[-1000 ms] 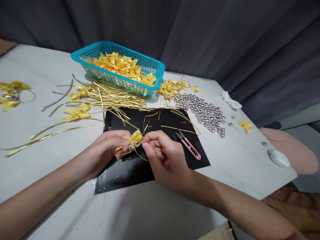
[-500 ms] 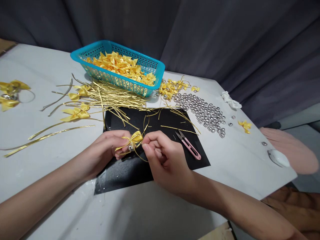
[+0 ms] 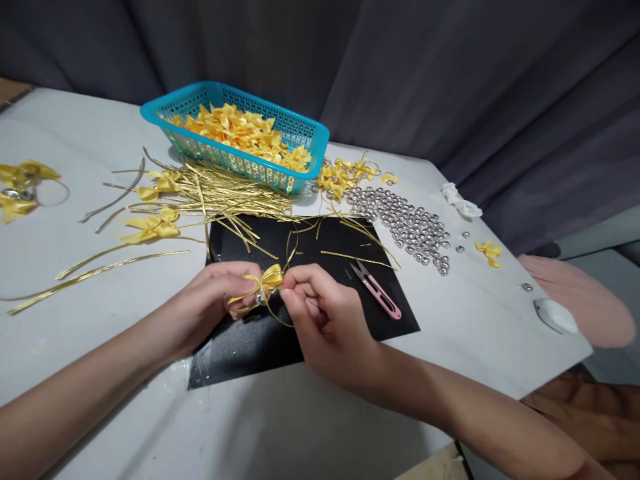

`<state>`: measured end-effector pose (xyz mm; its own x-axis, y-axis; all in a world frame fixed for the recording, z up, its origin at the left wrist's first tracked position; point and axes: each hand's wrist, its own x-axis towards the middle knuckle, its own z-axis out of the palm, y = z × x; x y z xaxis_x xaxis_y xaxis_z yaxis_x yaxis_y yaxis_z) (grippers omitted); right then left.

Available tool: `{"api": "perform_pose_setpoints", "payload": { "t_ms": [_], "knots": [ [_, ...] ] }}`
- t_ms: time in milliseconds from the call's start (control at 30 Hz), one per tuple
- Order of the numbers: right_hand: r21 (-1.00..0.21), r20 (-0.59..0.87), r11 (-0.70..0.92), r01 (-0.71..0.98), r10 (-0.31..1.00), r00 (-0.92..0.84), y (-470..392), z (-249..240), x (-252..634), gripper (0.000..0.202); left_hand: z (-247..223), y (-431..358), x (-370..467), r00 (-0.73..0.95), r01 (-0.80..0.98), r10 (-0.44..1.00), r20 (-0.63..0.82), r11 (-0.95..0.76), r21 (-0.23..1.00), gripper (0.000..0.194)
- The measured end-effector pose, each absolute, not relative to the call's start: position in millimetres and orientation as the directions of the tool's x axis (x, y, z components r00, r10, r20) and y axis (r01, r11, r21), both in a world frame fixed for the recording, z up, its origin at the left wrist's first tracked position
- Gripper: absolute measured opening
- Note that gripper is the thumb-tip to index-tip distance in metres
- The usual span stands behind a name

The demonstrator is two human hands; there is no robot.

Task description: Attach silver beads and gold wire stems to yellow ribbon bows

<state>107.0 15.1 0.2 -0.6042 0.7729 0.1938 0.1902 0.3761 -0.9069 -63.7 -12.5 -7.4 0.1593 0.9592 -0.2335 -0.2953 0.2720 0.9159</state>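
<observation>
Over the black mat [image 3: 240, 363], a yellow ribbon bow [image 3: 271, 276] with a small silver bell [image 3: 261, 298] and gold cord around its middle is pinched at its left side by my left hand [image 3: 216, 293]. Close to the bow's right side, my right hand [image 3: 325, 313] has thumb and forefinger pressed together on the thin gold cord [image 3: 277, 316]. One loop of cord hangs below the bow between the hands, and another end stands up above it. Pink thread snips [image 3: 380, 293] lie on the mat, right of my right hand, blades apart.
Behind the mat stands a blue basket [image 3: 320, 143] of yellow bows, beside gold cords [image 3: 235, 193]. Silver bells [image 3: 410, 223] are spread to the right, near finished-looking bows [image 3: 340, 177]. A white device [image 3: 556, 315] sits at the right table edge.
My right hand has shifted slightly left, closer to the bow. The bow has turned a little in my left fingers, which keep their hold.
</observation>
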Motion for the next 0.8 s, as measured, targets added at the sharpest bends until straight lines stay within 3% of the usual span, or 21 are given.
{"api": "perform_pose_setpoints", "payload": {
  "t_ms": [400,800],
  "knots": [
    [-0.975,0.101,0.198,0.1,0.799,-0.592,11.8,0.7,102.0,0.003,-13.5,-14.0,-65.2,0.172,-0.256,0.952,-0.252,0.29,0.922,0.025],
    [-0.973,0.143,0.222,0.067,0.8,-0.583,11.7,-6.1,102.9,0.006,-10.4,-12.7,-63.3,0.172,-0.289,0.962,-0.211,0.254,0.923,0.025]
  ]
}}
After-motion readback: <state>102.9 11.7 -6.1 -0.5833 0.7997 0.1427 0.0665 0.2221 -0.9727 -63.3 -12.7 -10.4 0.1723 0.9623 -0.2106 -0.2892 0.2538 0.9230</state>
